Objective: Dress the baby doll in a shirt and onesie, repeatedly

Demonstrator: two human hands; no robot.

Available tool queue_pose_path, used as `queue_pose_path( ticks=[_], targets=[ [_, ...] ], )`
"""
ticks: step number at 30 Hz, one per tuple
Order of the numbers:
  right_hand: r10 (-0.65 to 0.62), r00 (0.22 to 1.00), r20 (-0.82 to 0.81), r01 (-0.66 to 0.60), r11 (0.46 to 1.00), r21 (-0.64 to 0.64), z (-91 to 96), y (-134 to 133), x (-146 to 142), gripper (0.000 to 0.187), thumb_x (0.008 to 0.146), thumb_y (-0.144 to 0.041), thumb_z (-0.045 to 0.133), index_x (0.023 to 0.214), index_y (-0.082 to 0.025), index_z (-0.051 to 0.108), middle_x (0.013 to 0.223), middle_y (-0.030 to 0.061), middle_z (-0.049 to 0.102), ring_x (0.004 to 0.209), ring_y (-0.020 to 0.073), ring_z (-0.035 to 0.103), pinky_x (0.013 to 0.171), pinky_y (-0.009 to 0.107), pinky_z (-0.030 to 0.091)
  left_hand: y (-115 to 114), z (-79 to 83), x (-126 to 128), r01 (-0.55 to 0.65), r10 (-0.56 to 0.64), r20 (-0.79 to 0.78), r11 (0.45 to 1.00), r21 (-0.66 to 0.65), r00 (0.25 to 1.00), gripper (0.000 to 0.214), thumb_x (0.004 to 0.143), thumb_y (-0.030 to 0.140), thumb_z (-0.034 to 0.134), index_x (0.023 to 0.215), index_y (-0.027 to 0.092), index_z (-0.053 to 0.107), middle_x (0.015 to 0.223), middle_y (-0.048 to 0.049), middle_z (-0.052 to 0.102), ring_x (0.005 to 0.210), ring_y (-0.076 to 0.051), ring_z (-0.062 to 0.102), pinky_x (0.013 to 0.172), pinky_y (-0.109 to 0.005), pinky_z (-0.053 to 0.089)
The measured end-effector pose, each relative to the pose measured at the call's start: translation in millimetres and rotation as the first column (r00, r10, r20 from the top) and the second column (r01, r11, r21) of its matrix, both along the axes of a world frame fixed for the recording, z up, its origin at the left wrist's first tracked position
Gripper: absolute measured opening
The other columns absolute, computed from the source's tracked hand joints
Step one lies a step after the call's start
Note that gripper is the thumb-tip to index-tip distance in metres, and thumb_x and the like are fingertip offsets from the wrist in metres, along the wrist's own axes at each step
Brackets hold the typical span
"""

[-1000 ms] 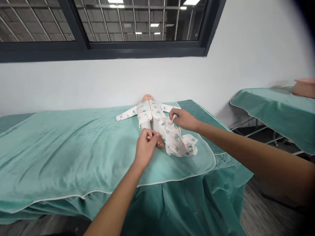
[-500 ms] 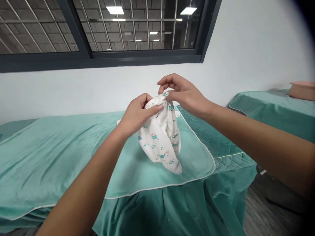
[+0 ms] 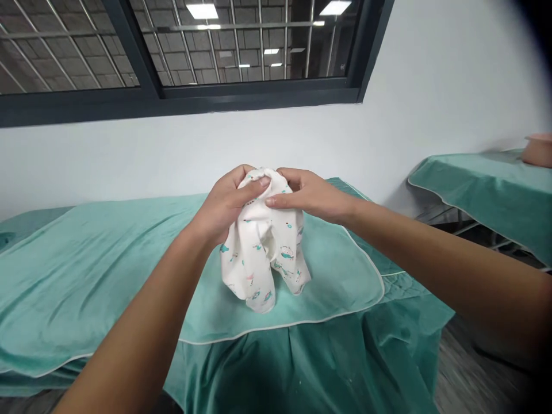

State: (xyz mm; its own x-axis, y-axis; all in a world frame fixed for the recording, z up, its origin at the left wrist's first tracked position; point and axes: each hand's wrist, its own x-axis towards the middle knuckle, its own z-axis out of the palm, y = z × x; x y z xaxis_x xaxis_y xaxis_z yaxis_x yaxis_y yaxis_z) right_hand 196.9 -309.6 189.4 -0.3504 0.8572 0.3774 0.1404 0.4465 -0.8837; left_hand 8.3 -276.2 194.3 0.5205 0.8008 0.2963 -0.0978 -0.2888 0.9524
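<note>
Both of my hands hold up a pair of white baby trousers printed with small teal and pink figures. My left hand grips the bunched waistband from the left, its thumb on top. My right hand grips the same waistband from the right, fingers curled over the cloth. The two trouser legs hang down above the light green blanket. The doll that lay on the bed is hidden behind my hands and the trousers.
The blanket lies on a bed with a darker green cover against a white wall under a dark-framed window. A second green-covered bed stands at the right with a pink basin on it. Wooden floor shows between.
The trousers were lying beside the dressed doll with my hands on them. I have lifted them clear, gathered the waistband in both hands, and now hold them a little lower with the legs hanging.
</note>
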Motion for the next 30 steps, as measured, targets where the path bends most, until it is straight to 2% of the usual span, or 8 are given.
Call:
queue_pose_path(
  ticks=[6,9,12,16,19,22,28,30],
  targets=[
    [0.035,0.970,-0.239,-0.044,0.998,-0.034,1.4,-4.7,-2.9,0.038,0.073,-0.036,0.080,0.070,-0.021,0.044,0.063,-0.0062,0.045,0.057,0.0080,0.041,0.050,0.021,0.031,-0.5,-18.6,-18.6,0.219,-0.266,-0.279,0.957,-0.190,0.923,0.037,0.073,0.044,0.078,0.092,0.014,0.070,0.081,-0.0065,0.070,0.065,-0.018,0.064,0.055,-0.026,0.047],
    [0.017,0.941,-0.337,-0.050,0.995,-0.090,-4.3,-6.8,-2.6,0.031,0.075,-0.036,0.077,0.078,-0.021,0.050,0.069,-0.0049,0.051,0.059,0.0088,0.046,0.052,0.022,0.036,3.5,-27.2,-15.2,0.182,-0.202,-0.092,0.964,-0.196,0.975,0.040,0.075,0.045,0.077,0.099,0.014,0.070,0.083,-0.0068,0.071,0.069,-0.019,0.066,0.061,-0.028,0.051],
    [0.030,0.974,-0.222,-0.064,0.987,-0.147,-15.8,-5.4,0.5,0.031,0.073,-0.037,0.079,0.089,-0.021,0.059,0.084,-0.0008,0.060,0.071,0.0123,0.056,0.060,0.024,0.043,10.9,-34.7,-4.3,0.106,-0.074,0.161,0.974,-0.202,0.984,0.046,0.077,0.050,0.073,0.106,0.015,0.067,0.084,-0.0069,0.071,0.074,-0.021,0.068,0.067,-0.030,0.053],
    [-0.087,0.992,-0.091,0.073,0.986,-0.149,-32.7,6.2,5.7,0.027,0.072,-0.039,0.079,0.082,-0.020,0.063,0.083,0.0000,0.063,0.073,0.0140,0.058,0.061,0.025,0.045,13.3,-44.4,7.9,0.069,-0.022,0.167,0.957,-0.281,0.986,0.045,0.076,0.056,0.072,0.095,0.015,0.066,0.067,-0.0024,0.064,0.060,-0.016,0.062,0.063,-0.030,0.051],
    [-0.230,0.923,-0.309,0.217,0.973,-0.075,-38.9,17.2,11.6,0.027,0.073,-0.040,0.078,0.081,-0.022,0.060,0.074,-0.0037,0.059,0.063,0.0104,0.053,0.056,0.023,0.041,4.7,-48.8,11.5,0.261,-0.283,-0.013,0.899,-0.351,0.959,0.037,0.075,0.049,0.077,0.074,0.016,0.060,0.050,0.0043,0.046,0.039,-0.006,0.040,0.046,-0.024,0.039],
    [-0.214,0.887,-0.408,0.202,0.977,-0.073,-40.4,20.2,18.8,0.031,0.071,-0.039,0.081,0.080,-0.021,0.058,0.073,-0.0049,0.058,0.062,0.0091,0.053,0.056,0.022,0.042,-2.6,-49.3,13.9,0.416,-0.480,-0.108,0.835,-0.362,0.870,0.028,0.075,0.036,0.079,0.073,0.016,0.059,0.045,0.0071,0.036,0.039,-0.005,0.032,0.044,-0.022,0.033],
    [0.147,0.979,-0.138,-0.182,0.940,-0.290,-44.7,4.6,27.6,0.036,0.075,-0.046,0.077,0.097,-0.020,0.068,0.091,0.0040,0.070,0.087,0.0210,0.066,0.076,0.033,0.053,5.2,-52.5,24.0,0.094,-0.069,0.117,0.968,-0.231,0.991,0.031,0.082,0.046,0.069,0.085,0.016,0.063,0.075,-0.0013,0.061,0.057,-0.010,0.053,0.054,-0.023,0.044],
    [0.199,0.979,-0.040,-0.202,0.938,-0.282,-47.4,0.5,27.9,0.034,0.073,-0.040,0.080,0.099,-0.020,0.070,0.095,0.0044,0.071,0.092,0.0217,0.066,0.078,0.033,0.053,6.5,-56.0,28.5,0.003,0.025,0.134,0.979,-0.202,0.991,0.033,0.081,0.047,0.070,0.093,0.017,0.065,0.086,-0.0026,0.065,0.069,-0.013,0.060,0.065,-0.026,0.049]
  ],
)
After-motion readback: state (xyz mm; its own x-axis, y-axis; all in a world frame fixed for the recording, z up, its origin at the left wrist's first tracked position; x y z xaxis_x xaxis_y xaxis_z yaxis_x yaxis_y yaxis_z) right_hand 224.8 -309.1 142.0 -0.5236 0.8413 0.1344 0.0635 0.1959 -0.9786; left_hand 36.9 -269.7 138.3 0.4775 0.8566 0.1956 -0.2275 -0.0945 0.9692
